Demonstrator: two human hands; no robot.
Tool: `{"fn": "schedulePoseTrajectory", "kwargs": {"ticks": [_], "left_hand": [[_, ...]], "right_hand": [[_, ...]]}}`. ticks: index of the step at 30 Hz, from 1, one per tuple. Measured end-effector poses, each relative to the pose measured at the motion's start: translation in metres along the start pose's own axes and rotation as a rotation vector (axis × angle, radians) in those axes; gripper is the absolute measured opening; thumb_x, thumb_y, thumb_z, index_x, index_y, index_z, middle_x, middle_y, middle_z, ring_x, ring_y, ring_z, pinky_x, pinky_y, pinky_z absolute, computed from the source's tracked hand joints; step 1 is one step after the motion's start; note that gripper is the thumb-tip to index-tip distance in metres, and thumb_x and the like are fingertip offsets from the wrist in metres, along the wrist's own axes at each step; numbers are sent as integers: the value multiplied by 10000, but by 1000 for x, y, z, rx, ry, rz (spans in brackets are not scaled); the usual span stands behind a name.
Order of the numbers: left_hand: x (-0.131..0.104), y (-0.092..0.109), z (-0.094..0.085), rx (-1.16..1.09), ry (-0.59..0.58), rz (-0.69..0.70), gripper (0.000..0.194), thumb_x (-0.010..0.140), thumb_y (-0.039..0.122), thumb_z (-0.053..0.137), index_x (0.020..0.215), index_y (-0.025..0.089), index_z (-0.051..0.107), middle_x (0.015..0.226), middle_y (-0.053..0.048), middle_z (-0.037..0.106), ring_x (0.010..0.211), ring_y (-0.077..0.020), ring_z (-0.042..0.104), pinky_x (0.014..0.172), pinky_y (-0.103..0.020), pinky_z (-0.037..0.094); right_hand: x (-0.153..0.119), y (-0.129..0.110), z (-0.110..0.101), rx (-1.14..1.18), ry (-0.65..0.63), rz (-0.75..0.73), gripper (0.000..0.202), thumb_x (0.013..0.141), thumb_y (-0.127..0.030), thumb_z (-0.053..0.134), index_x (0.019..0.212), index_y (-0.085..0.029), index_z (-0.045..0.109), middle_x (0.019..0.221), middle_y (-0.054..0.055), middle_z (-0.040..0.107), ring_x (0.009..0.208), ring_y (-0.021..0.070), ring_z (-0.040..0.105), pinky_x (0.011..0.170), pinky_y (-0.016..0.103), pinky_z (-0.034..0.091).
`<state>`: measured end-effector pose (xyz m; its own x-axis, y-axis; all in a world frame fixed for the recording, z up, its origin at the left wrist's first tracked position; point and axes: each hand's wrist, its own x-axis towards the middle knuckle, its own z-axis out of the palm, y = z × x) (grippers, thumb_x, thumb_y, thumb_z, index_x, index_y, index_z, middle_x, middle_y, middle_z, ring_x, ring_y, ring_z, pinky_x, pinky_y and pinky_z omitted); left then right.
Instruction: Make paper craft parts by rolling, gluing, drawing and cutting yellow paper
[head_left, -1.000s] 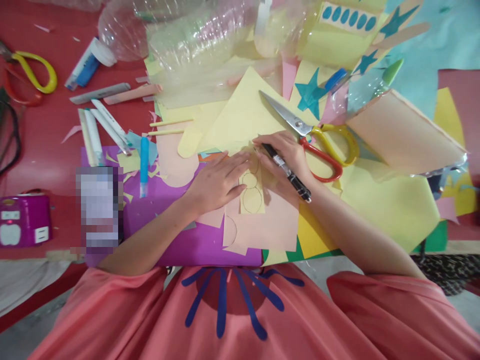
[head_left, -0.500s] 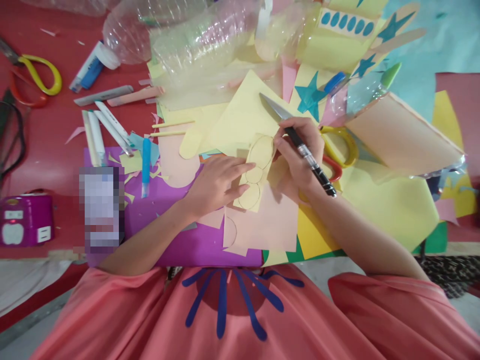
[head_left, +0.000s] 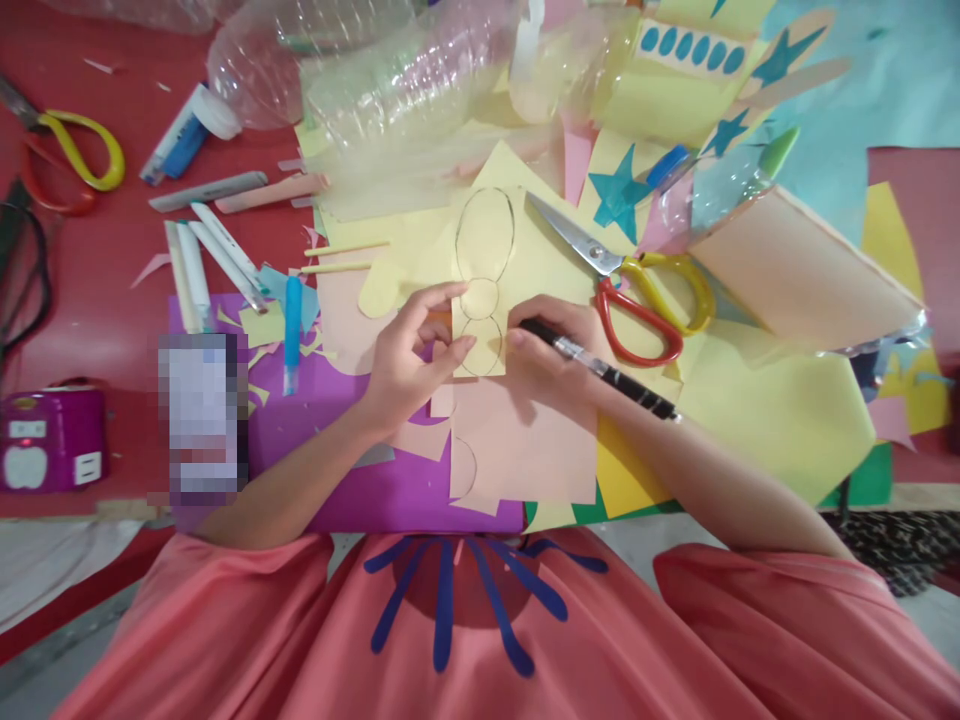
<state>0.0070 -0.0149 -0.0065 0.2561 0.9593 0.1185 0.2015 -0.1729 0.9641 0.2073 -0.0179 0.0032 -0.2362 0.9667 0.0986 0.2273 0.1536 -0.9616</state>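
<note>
A yellow paper strip [head_left: 481, 232] stands lengthwise in front of me, with a large oval and two smaller rounds drawn on it in dark line. My left hand [head_left: 412, 350] grips its left edge, thumb and forefinger on the paper and a gap between them. In my right hand [head_left: 559, 340] is a black pen [head_left: 607, 372], pointing left; the fingers are by the strip's lower right edge and the tip is hard to make out. Scissors [head_left: 626, 285] with red and yellow handles lie just beyond that hand. Under the strip is pale pink paper [head_left: 532, 440] bearing a drawn curve.
Clear plastic bottles [head_left: 405, 85] lie across the back. Markers [head_left: 225, 250], a second pair of scissors [head_left: 82, 150] and a phone [head_left: 202, 420] are at left. A pale pink-faced box shape [head_left: 810, 270] stands right, near a blue star [head_left: 621, 193].
The yellow strip has turned upright and shifted left, showing its drawn shapes fully. My right hand has come down and left with the pen, uncovering the scissors.
</note>
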Motion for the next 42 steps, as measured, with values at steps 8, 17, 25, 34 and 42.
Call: {"fn": "schedulePoseTrajectory", "kwargs": {"ticks": [8, 17, 25, 34, 42], "left_hand": [[5, 15, 3, -221, -55, -204, 526, 729, 443, 768, 1166, 248, 548, 813, 11, 672, 693, -119, 670, 632, -212, 548], [9, 18, 2, -303, -64, -442, 359, 707, 437, 766, 808, 207, 511, 536, 86, 555, 332, -66, 507, 298, -178, 350], [14, 15, 0, -316, 28, -411, 161, 864, 244, 579, 726, 205, 504, 438, 88, 537, 318, -64, 495, 364, -182, 379], [14, 10, 1, -343, 61, -436, 193, 802, 304, 685, 736, 199, 538, 453, 80, 563, 342, -69, 509, 351, -180, 360], [13, 13, 0, -218, 31, -447, 375, 810, 392, 685, 525, 182, 563, 394, 29, 546, 366, -68, 499, 390, -198, 364]], "right_hand": [[-3, -1, 2, -80, -77, 25, 175, 865, -316, 552, 740, -193, 561, 586, -38, 536, 547, 94, 473, 520, 236, 357], [1, 9, -5, -363, 106, -191, 178, 893, -266, 562, 1041, -198, 630, 893, 48, 699, 787, 158, 663, 710, 304, 543], [5, 26, -13, -655, 142, -278, 435, 917, -88, 359, 1257, -262, 568, 1387, 95, 562, 1318, 265, 515, 1058, 557, 444], [5, 20, -15, -611, 170, -241, 306, 926, -175, 438, 1181, -265, 581, 1152, 87, 655, 1119, 234, 620, 983, 483, 511], [-4, -34, -64, -982, -6, 194, 362, 876, -200, 555, 1236, -192, 595, 1211, 147, 655, 1097, 296, 636, 971, 493, 506]]}}
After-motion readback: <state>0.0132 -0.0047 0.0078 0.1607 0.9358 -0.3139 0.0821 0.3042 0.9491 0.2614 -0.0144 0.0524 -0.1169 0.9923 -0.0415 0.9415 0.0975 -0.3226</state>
